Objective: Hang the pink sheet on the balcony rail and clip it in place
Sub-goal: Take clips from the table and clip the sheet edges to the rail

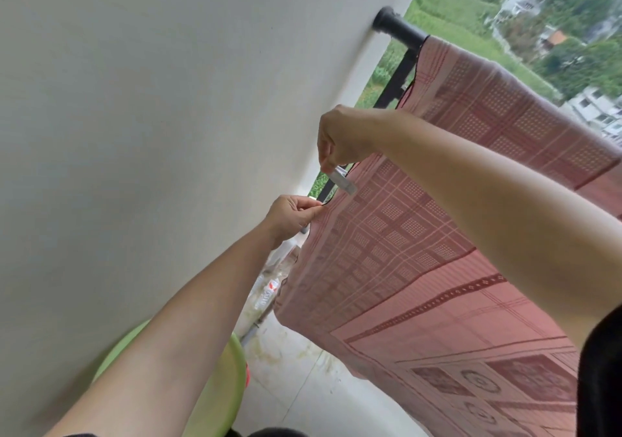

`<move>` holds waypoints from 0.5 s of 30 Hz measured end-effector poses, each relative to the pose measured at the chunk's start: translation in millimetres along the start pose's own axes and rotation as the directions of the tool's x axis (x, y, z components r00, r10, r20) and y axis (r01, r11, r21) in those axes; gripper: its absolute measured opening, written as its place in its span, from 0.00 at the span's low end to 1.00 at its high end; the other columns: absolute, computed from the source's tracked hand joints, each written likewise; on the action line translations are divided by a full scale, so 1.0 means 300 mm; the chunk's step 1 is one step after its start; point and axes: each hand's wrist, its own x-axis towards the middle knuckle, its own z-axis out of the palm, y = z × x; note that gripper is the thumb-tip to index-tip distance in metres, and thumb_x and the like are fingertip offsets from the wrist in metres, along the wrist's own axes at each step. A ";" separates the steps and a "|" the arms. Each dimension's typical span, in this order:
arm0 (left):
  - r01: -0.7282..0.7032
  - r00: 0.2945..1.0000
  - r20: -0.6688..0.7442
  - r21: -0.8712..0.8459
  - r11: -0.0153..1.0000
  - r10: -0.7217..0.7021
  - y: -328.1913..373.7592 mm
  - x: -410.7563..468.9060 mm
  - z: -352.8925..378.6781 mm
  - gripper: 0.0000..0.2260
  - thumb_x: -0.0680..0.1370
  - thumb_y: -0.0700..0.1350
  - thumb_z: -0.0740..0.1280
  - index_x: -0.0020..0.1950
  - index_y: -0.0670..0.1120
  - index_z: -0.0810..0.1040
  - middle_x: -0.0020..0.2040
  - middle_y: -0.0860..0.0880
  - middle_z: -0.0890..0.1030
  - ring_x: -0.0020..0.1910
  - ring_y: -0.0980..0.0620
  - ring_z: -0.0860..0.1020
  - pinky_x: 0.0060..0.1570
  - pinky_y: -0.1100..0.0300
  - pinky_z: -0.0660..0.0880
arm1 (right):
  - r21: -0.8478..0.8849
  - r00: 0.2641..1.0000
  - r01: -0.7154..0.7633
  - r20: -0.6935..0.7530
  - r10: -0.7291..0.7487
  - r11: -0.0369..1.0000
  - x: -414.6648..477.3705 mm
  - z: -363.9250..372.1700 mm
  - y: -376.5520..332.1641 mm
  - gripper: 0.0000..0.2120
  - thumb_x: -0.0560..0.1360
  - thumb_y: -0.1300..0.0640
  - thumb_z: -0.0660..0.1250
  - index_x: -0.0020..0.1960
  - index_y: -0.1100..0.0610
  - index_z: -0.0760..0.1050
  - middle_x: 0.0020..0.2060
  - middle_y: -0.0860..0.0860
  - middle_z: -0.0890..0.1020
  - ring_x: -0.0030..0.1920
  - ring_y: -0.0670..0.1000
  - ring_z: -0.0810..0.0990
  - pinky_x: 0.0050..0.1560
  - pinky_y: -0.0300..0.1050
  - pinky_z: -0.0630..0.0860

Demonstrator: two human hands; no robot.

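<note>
Left grip (292, 211) first: its thumb and fingertips pinch the side hem of the pink sheet (404, 234), closed on the cloth and holding that edge taut toward the wall (168, 134). Our right grip (340, 137), just above it, is curled round the tail of a pale clip (344, 181) whose nose lies on the same hem. We cannot tell whether the clip bites the cloth yet. The sheet is draped over the black rail (400, 31), and its long fall hangs on our side down toward the floor (303, 386).

We judge the sheet light, thin and limp — a loosely woven cloth that sags wherever nothing supports it, and one that could slide on a smooth round rail if wind lifts it. It does not look fragile, but it gives us nothing to push against. So we would take it by the stitched hem — probably the firmest part — and hold it stretched while the clip goes on. A green basin (222, 386) sits below by the wall.
</note>
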 end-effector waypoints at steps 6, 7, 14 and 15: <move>-0.003 1.000 -0.009 0.017 1.000 0.003 0.009 -0.017 0.007 0.08 0.76 0.42 0.73 0.51 0.39 0.84 0.45 0.38 0.85 0.35 0.50 0.76 0.30 0.68 0.73 | -0.112 0.997 0.031 -0.061 -0.038 0.993 -0.052 0.048 0.016 0.22 0.75 0.41 0.68 0.64 0.52 0.78 0.56 0.46 0.82 0.53 0.51 0.81 0.54 0.51 0.80; -0.007 1.000 -0.010 0.012 1.000 0.007 0.009 -0.023 0.008 0.08 0.76 0.42 0.72 0.52 0.39 0.84 0.44 0.39 0.85 0.33 0.53 0.77 0.30 0.68 0.73 | -0.166 0.993 0.033 -0.110 -0.051 0.986 -0.065 0.058 0.012 0.23 0.76 0.41 0.66 0.65 0.52 0.77 0.58 0.48 0.81 0.54 0.52 0.81 0.53 0.51 0.80; -0.026 0.976 -0.189 0.380 0.925 0.105 -0.024 -0.067 -0.008 0.05 0.77 0.46 0.70 0.42 0.48 0.82 0.37 0.52 0.81 0.35 0.56 0.78 0.41 0.61 0.76 | -0.350 0.634 0.036 -0.716 -0.292 0.936 -0.177 0.275 0.033 0.18 0.79 0.52 0.64 0.66 0.57 0.75 0.63 0.57 0.78 0.63 0.58 0.76 0.58 0.54 0.75; -0.005 0.959 -0.241 0.523 0.852 0.153 -0.037 -0.077 -0.025 0.06 0.78 0.47 0.68 0.43 0.47 0.81 0.39 0.51 0.81 0.40 0.52 0.78 0.44 0.58 0.75 | -0.337 0.588 0.004 -0.761 -0.275 0.942 -0.199 0.328 0.043 0.19 0.79 0.53 0.63 0.68 0.57 0.73 0.66 0.58 0.75 0.68 0.59 0.72 0.63 0.56 0.72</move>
